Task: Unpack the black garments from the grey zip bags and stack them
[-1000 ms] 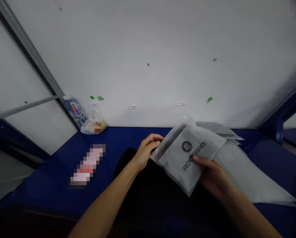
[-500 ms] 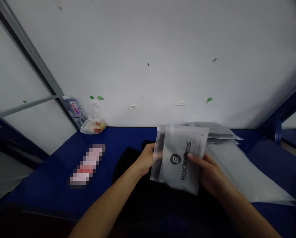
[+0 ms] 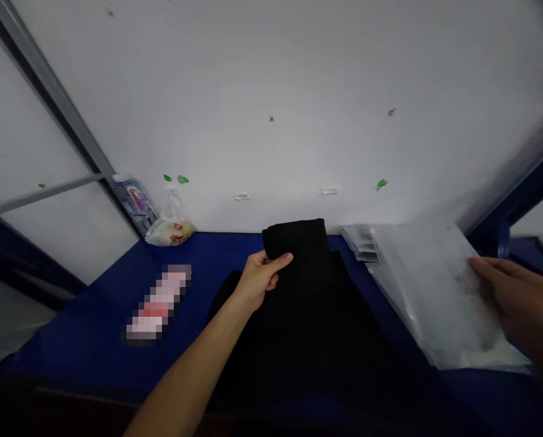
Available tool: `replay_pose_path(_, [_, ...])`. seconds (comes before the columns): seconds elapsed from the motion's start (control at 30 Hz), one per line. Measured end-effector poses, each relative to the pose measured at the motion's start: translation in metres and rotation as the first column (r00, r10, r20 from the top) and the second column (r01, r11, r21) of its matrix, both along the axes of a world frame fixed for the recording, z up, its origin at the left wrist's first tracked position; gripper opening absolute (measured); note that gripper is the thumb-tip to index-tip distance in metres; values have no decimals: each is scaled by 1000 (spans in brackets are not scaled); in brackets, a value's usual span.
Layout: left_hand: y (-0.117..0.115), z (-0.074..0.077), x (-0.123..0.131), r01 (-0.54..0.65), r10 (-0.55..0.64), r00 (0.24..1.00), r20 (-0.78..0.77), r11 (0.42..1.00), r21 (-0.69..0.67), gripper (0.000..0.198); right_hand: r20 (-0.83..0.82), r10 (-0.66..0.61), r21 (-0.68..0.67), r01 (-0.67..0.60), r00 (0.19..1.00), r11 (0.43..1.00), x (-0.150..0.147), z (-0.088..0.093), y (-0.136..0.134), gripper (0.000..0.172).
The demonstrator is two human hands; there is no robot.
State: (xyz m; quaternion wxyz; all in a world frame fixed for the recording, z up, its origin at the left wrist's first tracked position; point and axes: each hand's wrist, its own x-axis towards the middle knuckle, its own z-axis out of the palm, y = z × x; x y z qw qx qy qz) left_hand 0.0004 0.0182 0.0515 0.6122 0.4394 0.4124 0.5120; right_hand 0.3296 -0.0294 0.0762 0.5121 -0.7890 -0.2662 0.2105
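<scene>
My left hand (image 3: 263, 276) grips a folded piece of black fabric (image 3: 301, 258), thumb on its near face and fingers behind. The fabric's top edge stands raised in front of the wall, and its lower part merges with dark cloth below. Off to the right, my right hand (image 3: 519, 297) pinches a large translucent plastic bag (image 3: 428, 285) by its right side, thumb on top. A pile of smaller grey pouches (image 3: 361, 243) sticks out from behind this bag at its left; the bag hides most of them.
On the blue table (image 3: 102, 303), a pixelated pink object (image 3: 159, 303) lies to the left. A clear plastic bottle (image 3: 134, 203) and a knotted white bag (image 3: 168, 230) stand in the back left corner. The white wall (image 3: 275, 152) rises behind.
The printed zip pouch that both hands held is out of them and not visible. My left hand has taken hold of the black fabric; my right hand has moved right, onto the large bag.
</scene>
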Motion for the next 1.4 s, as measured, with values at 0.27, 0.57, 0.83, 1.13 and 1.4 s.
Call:
replay_pose_path(0.27, [-1, -1, 2, 74, -73, 996, -41, 997, 24, 28, 569, 251, -404, 0, 783, 915, 62, -61, 15, 43])
replay_pose_path(0.57, [-35, 29, 2, 367, -111, 882, -458, 770, 521, 26, -472, 681, 332, -603, 559, 725, -113, -25, -16, 50])
replay_pose_path(0.83, [-75, 6, 9, -8, 54, 992, -111, 928, 373, 78, -56, 714, 412, -636, 698, 653, -172, -50, -27, 54])
replay_pose_path(1.13, [-99, 1, 26, -84, 164, 971, -173, 915, 394, 76, -474, 685, 471, -499, 553, 728, -180, -35, -52, 44])
replay_pose_path(1.4, [-99, 0, 31, -23, 78, 987, -143, 936, 352, 61, -468, 694, 474, -507, 548, 720, -175, -36, -51, 41])
